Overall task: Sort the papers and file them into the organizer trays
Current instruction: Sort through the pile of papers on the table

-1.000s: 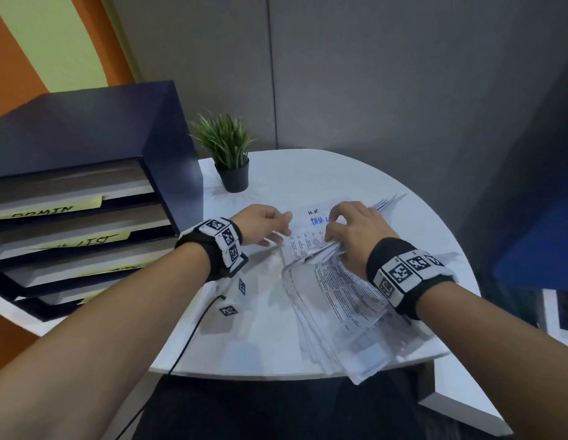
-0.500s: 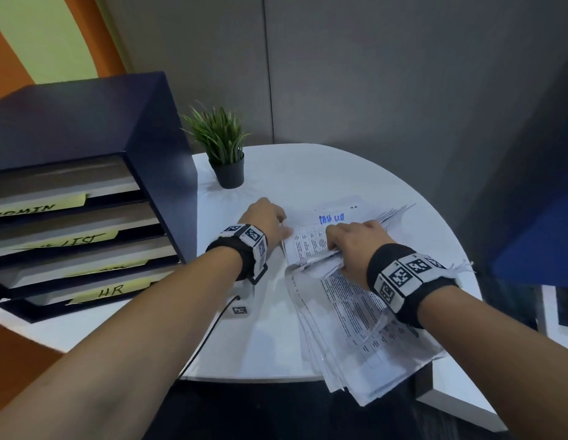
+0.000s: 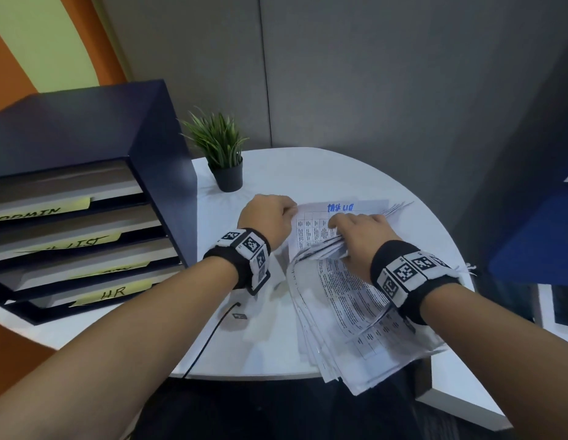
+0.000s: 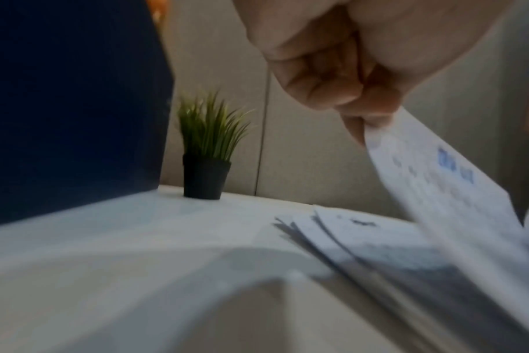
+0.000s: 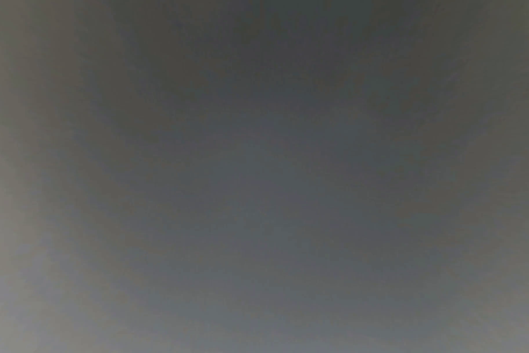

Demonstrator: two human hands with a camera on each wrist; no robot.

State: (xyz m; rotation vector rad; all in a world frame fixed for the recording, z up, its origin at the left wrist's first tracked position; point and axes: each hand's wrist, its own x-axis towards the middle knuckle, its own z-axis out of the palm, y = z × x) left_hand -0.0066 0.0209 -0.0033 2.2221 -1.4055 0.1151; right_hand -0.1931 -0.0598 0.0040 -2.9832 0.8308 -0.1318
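A loose stack of printed papers (image 3: 355,312) lies on the white round table (image 3: 324,173), overhanging its near edge. A sheet with a table and blue handwriting (image 3: 311,223) shows at the stack's far end. My left hand (image 3: 290,211) pinches that sheet's left corner; in the left wrist view the hand (image 4: 347,71) holds the sheet (image 4: 438,179) lifted off the pile. My right hand (image 3: 336,227) grips a bunch of upper sheets folded back toward me. The dark blue organizer (image 3: 86,138) stands at the left, its trays bearing yellow labels. The right wrist view is dark grey and shows nothing.
A small potted plant (image 3: 224,154) stands behind my left hand, beside the organizer (image 4: 70,107). A black cable (image 3: 209,338) runs from my left wrist over the table's near edge. Grey partition walls close the back. A blue surface (image 3: 536,242) lies to the right.
My left hand slid to the blue-written sheet's left corner and took hold of it. My right hand pulled the upper sheets back, uncovering more of that sheet.
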